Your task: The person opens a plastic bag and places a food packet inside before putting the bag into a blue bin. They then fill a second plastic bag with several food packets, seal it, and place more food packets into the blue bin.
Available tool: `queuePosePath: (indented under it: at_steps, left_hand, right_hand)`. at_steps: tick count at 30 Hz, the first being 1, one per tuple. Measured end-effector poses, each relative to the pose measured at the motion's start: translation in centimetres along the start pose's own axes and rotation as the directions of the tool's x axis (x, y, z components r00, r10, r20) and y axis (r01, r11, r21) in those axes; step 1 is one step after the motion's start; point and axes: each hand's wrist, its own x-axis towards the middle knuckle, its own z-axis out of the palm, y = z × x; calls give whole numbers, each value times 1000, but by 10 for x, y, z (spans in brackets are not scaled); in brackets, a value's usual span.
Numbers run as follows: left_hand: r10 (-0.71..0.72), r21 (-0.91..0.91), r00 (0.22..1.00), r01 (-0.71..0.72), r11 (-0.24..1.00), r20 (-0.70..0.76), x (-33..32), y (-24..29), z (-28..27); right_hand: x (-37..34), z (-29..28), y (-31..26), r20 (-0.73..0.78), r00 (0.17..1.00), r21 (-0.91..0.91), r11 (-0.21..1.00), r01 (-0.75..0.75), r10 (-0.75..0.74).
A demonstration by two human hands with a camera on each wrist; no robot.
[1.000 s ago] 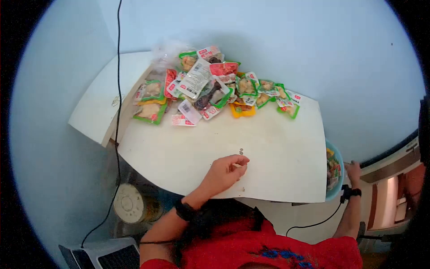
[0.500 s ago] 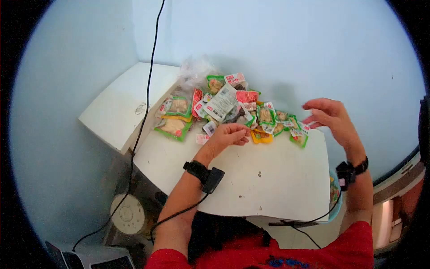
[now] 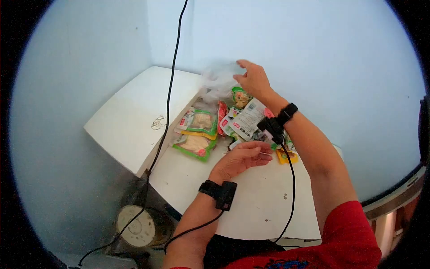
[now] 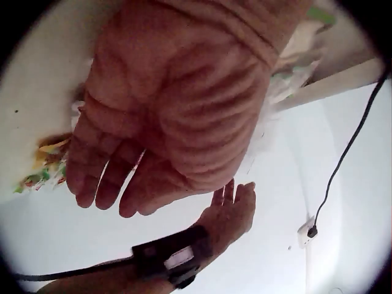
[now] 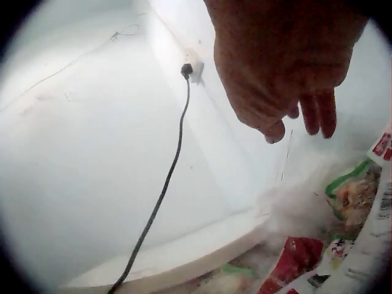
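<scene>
Hovering right hand [image 3: 256, 82], fingers [image 3: 244, 63] parted

Before me, sealed, colourful food packets [image 3: 247, 120] overlap on the tabletop [image 3: 255, 210]; a crumpled, translucent plastic bag [image 3: 216, 85] lies at their eleven o'clock.

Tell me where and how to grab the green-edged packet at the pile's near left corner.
Best pinch the green-edged packet by its near rim, coming low from the front. That thin edge lies uncovered toward the person, while the far side meets a yellow-edged packet.
</scene>
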Motion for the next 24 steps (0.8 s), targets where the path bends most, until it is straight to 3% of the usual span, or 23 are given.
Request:
queuePosePath:
  at_steps: [2,3,5,8,11,17,21,24]
  left_hand:
    - [5,-20,999,-4,1000,45,2,-3,1]
    - [-10,-36,999,12,999,46,0,0,6]
    - [-9,-67,999,11,998,43,0,-3,4]
    - [6,-89,999,-2,996,43,-1,-1,5]
    - [8,-88,999,-4,996,41,-2,0,5]
    - [17,-31,1000,-16,999,12,-4,3,9]
    - [50,-39,999,-49,998,12,-5,3,12]
    - [49,-101,998,-45,994,28,-5,5,11]
  right_hand:
    - [11,27,15,-149,988,-142,990,28,-50]
    - [14,29,10,-28,995,-119,988,-101,98]
    - [22,30,0,216,904,-122,929,-350,369]
    - [21,44,16,240,926,-73,957,-282,291]
    - [20,51,27,139,939,-22,949,-316,316]
    - [20,28,24,-239,966,33,995,-92,97]
    - [24,-11,12,-282,933,288,947,-139,223]
    - [12,-41,4,-279,895,513,841,-169,349]
